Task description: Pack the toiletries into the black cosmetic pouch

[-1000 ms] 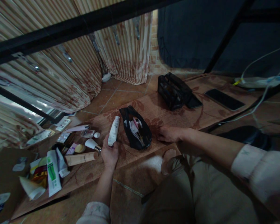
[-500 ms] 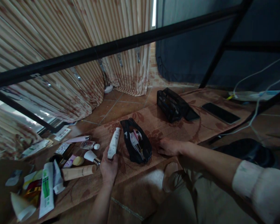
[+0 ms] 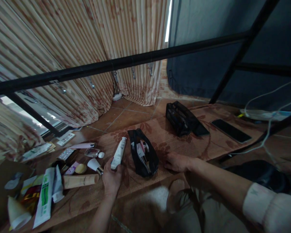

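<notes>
My left hand is closed around the lower end of a white tube, whose cap end points away from me. Just right of the tube, a black mesh pouch lies unzipped on the patterned mat, with small cosmetics showing inside. On the pouch's right side, my right hand rests on the mat with nothing visible in it, its fingers slightly bent and a little apart. Left of my left hand lie a white-bristled makeup brush and a beige tube.
Farther left are a green-and-white tube, a glittery box and a clear bottle. A second black pouch and a phone lie at the back right. A dark metal bar crosses in front of the curtains.
The view has tilted up slightly, so most things sit lower in the picture. My left hand still grips the white tube; my right hand keeps its place beside the pouch.
</notes>
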Demonstrator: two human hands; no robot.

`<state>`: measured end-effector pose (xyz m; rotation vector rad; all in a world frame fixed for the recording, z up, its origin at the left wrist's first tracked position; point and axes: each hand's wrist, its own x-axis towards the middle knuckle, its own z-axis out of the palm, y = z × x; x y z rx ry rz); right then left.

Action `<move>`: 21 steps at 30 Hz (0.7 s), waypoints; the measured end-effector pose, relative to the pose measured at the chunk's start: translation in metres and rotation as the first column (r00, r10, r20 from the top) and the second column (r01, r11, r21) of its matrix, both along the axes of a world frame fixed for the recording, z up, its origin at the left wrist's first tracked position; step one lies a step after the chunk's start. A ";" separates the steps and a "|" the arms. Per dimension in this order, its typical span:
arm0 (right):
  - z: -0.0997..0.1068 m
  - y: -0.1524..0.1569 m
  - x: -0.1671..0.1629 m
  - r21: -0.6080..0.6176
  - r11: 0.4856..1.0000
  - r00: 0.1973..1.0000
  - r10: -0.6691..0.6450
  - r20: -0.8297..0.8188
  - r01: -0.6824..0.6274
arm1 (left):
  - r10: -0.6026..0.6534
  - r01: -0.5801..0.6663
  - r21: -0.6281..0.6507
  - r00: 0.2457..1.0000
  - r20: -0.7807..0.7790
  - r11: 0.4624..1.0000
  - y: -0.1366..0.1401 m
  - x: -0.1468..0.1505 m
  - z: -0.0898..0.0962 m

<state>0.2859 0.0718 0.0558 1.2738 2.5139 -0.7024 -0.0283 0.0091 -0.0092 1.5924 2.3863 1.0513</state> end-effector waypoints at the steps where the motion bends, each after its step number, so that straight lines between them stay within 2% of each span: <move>1: 0.000 0.000 0.000 -0.002 1.000 1.000 0.003 -0.002 -0.003 | -0.002 0.002 0.000 1.000 0.007 1.000 0.000 0.000 0.000; 8: -0.001 0.000 -0.001 0.004 1.000 1.000 -0.002 0.006 0.002 | 0.003 -0.005 0.030 0.998 0.064 1.000 0.000 -0.001 -0.005; 14: -0.004 0.000 0.002 -0.002 1.000 1.000 0.001 -0.025 -0.001 | 0.034 -0.034 0.006 0.998 0.048 0.999 0.000 -0.001 -0.006; 21: 0.002 0.000 0.001 -0.001 1.000 1.000 0.019 0.012 -0.019 | 0.121 -0.121 -0.157 0.993 -0.009 0.980 -0.001 0.003 0.006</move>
